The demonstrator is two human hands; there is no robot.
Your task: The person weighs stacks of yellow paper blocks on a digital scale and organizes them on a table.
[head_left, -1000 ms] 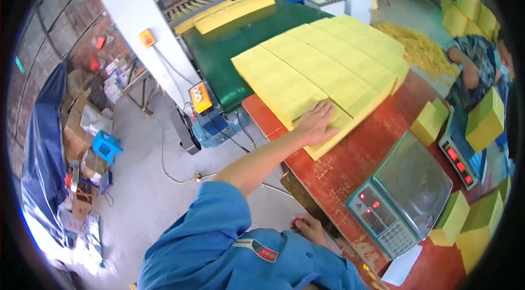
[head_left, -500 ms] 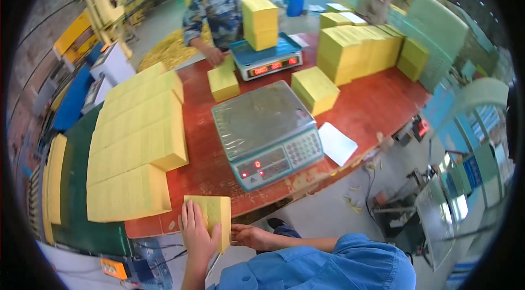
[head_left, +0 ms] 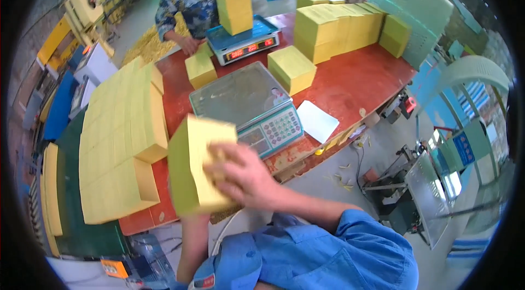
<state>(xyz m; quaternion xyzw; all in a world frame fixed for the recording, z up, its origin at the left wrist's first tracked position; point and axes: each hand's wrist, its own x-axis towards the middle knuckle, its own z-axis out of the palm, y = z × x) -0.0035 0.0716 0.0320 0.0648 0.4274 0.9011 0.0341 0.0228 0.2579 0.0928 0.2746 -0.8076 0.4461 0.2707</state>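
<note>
A thick stack of yellow paper sheets (head_left: 199, 164) is held up in front of me, tilted, over the near edge of the red table. My right hand (head_left: 243, 175) presses on its right side, fingers bent and somewhat blurred. My left forearm (head_left: 192, 243) rises to the stack's underside; the stack hides that hand and its fingers. Just beyond is a digital scale (head_left: 235, 93) with a bare metal plate, its display partly covered by the held stack. Another yellow stack (head_left: 292, 68) stands at the scale's far right corner, and a white paper sheet (head_left: 317, 120) lies to its right.
Rows of yellow stacks (head_left: 117, 142) fill the table's left side. Across the red table (head_left: 355, 82), a co-worker's hand (head_left: 188, 44) is near a smaller stack (head_left: 201, 68), beside a second scale (head_left: 243, 44) carrying a tall stack. More stacks (head_left: 339, 30) line the far right.
The yellow stack has been raised from the table's near edge and turned. My right hand has come up from below onto its side. My left hand has gone out of sight behind it.
</note>
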